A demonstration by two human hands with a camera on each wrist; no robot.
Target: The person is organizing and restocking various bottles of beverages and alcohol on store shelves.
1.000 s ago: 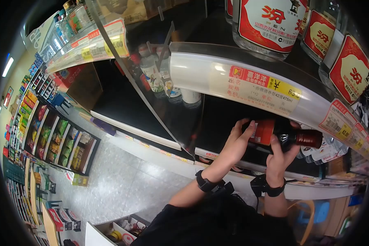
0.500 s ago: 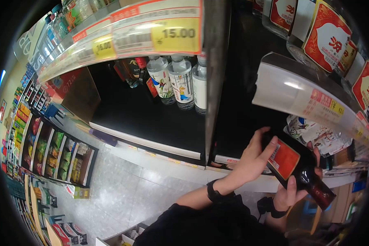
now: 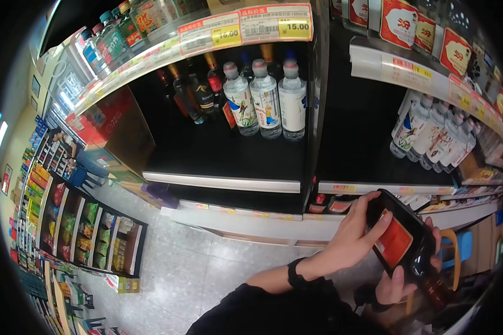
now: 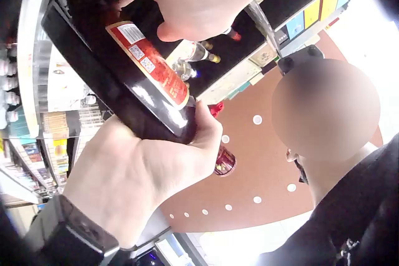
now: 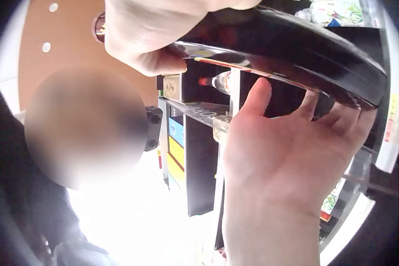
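Grasping a dark, glossy, flat-sided glass bottle [image 3: 409, 247] before the black flat shelf [image 3: 369, 145], with left hand [image 3: 355, 233] at base, right hand [image 3: 394, 288] at shoulder, best to hold there, being probably heavy, rigid, slippery, breakable.

Black short-sleeved top [image 3: 262, 315], black strap [image 3: 298, 273] around each wrist, small black device [image 4: 302, 60] worn on the head

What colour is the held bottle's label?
The label is orange-red with a thin gold border, clearest in the head view.
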